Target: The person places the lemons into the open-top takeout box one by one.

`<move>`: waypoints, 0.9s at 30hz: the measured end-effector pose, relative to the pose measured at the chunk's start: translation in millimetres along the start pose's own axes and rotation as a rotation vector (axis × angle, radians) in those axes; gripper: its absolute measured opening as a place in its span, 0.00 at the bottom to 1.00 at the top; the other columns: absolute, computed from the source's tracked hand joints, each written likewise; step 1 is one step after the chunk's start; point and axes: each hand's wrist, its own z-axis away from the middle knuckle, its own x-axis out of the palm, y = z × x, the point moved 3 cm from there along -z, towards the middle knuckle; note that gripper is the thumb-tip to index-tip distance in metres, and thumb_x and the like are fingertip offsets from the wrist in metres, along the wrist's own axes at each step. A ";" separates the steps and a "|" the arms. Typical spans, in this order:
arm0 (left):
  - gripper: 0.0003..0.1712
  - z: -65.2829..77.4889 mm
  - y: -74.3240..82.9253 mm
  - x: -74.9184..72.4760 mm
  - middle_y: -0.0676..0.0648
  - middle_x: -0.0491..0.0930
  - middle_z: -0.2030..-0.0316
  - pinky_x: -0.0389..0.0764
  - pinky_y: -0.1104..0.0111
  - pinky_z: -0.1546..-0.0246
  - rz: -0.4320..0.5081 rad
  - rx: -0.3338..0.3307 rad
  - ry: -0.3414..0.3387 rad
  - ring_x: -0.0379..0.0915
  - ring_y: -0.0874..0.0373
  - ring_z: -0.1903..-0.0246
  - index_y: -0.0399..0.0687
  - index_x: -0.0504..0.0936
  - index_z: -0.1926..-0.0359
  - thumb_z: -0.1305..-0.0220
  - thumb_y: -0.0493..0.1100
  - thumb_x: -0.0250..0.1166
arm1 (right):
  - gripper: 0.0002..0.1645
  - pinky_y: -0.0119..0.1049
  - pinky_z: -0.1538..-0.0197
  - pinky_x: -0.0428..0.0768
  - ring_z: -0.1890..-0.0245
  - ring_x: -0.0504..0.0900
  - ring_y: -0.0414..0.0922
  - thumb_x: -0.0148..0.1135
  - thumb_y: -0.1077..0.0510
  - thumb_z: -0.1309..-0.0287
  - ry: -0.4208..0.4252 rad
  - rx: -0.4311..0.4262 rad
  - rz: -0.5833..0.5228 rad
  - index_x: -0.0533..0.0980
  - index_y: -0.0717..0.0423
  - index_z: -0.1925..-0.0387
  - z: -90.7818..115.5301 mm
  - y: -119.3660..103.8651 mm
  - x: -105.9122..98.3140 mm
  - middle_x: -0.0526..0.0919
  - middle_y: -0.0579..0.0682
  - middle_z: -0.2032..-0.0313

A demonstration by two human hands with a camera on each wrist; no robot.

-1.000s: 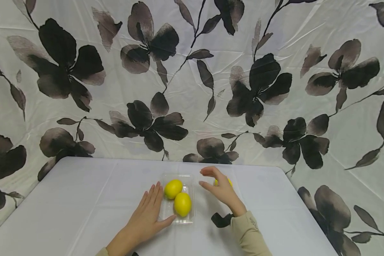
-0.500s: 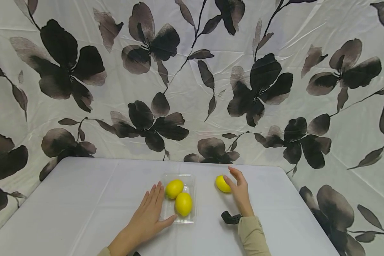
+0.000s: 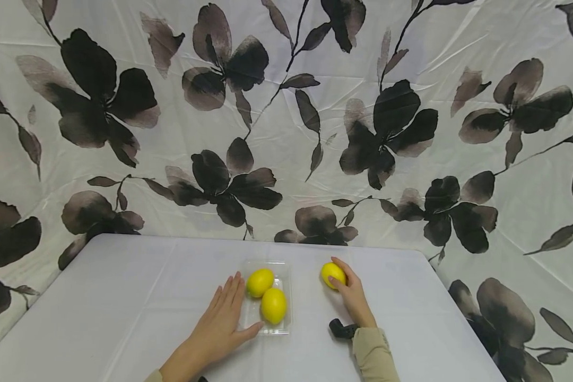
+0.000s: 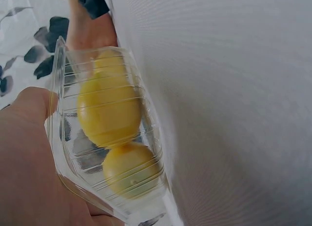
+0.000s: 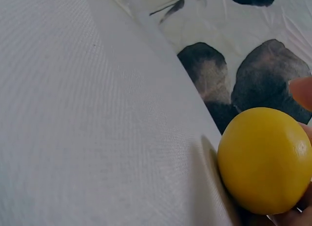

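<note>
**Yellow lemon in my right hand, two more in the tray**

Yellow fruit and clear plastic carry no readable writing or label. My right hand (image 3: 352,296) curls its fingers round a loose lemon (image 3: 332,275) on the white tabletop (image 3: 124,297), right of the clear plastic tray (image 3: 280,329). My left hand (image 3: 222,321) lies flat with straight fingers against the tray's left side, thumb along its near edge. Inside the tray sit two lemons, the far lemon (image 3: 260,281) touching the near lemon (image 3: 274,305). Behind hangs a flower-printed cloth (image 3: 286,116).
</note>
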 end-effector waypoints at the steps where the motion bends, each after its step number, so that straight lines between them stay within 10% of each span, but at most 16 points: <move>1: 0.60 -0.3 0.5 -0.1 0.34 0.42 0.24 0.45 0.47 0.27 0.001 0.002 0.002 0.40 0.40 0.25 0.29 0.50 0.25 0.38 0.71 0.59 | 0.33 0.51 0.25 0.52 0.27 0.58 0.54 0.61 0.68 0.38 -0.013 -0.007 0.008 0.68 0.56 0.31 2.3 -5.1 -0.5 0.66 0.57 0.29; 27: 0.61 0.0 -1.0 1.4 0.34 0.44 0.24 0.47 0.46 0.27 -0.013 0.016 0.029 0.42 0.39 0.25 0.29 0.51 0.25 0.38 0.71 0.59 | 0.38 0.52 0.33 0.69 0.41 0.76 0.56 0.76 0.70 0.57 0.015 -0.027 0.137 0.72 0.56 0.42 4.0 4.3 -0.3 0.75 0.54 0.37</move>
